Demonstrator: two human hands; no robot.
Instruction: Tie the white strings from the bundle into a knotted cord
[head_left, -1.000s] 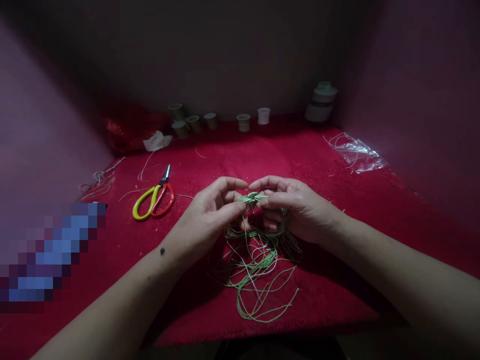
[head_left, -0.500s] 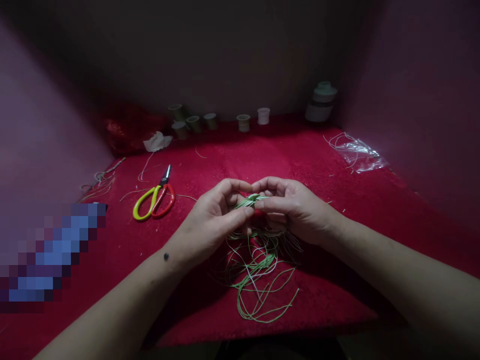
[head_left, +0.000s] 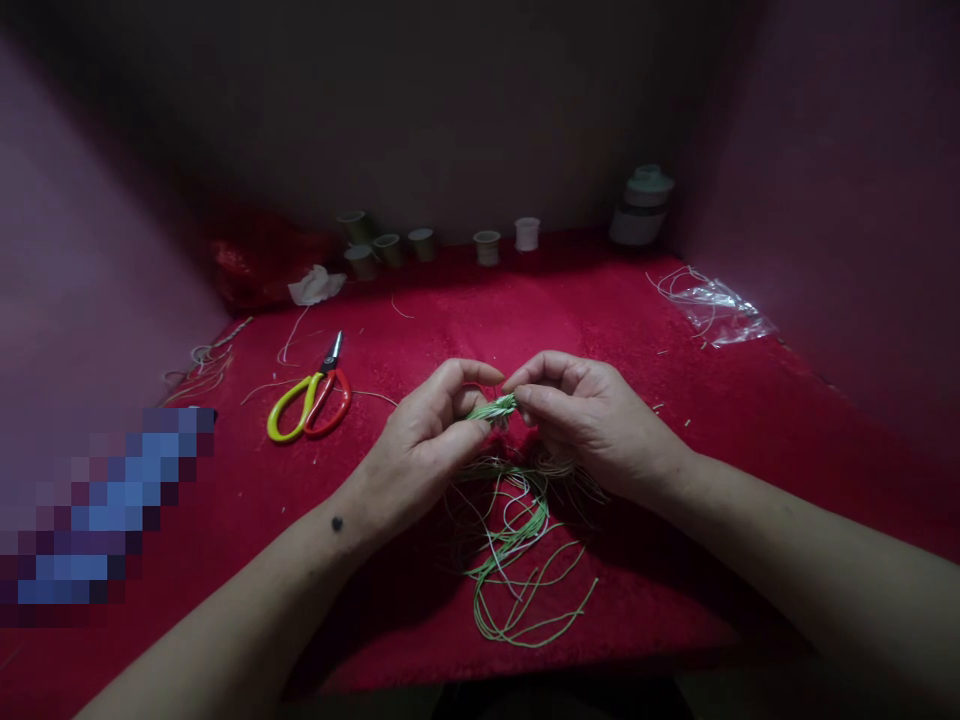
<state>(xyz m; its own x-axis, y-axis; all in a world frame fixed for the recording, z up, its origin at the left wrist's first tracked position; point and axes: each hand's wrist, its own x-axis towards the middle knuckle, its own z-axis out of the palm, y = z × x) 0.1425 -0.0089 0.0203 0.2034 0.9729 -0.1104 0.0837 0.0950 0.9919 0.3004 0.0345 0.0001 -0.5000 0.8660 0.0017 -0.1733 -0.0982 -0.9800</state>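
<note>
A bundle of green and white cords (head_left: 495,408), knotted or woven together, is between my two hands over the table. My left hand (head_left: 442,415) is closed on its left part, thumb in front and fingers behind. At the bundle's right end, my right hand (head_left: 581,405) pinches with thumb and index finger; which strand it grips is too small to tell. Loose green and white cord ends (head_left: 517,545) hang below and lie in curls on the red cloth (head_left: 660,620).
Scissors (head_left: 309,400) with yellow and red handles lie left of my hands. Several thread spools (head_left: 487,247) stand along the back, with a white bottle (head_left: 643,207) at back right. A clear plastic bag (head_left: 724,310) lies right; crumpled tissue (head_left: 316,286) sits back left.
My right thumb and fingers have shifted from over the bundle to a pinch at its right end. More of the woven cords shows. My left hand has barely moved.
</note>
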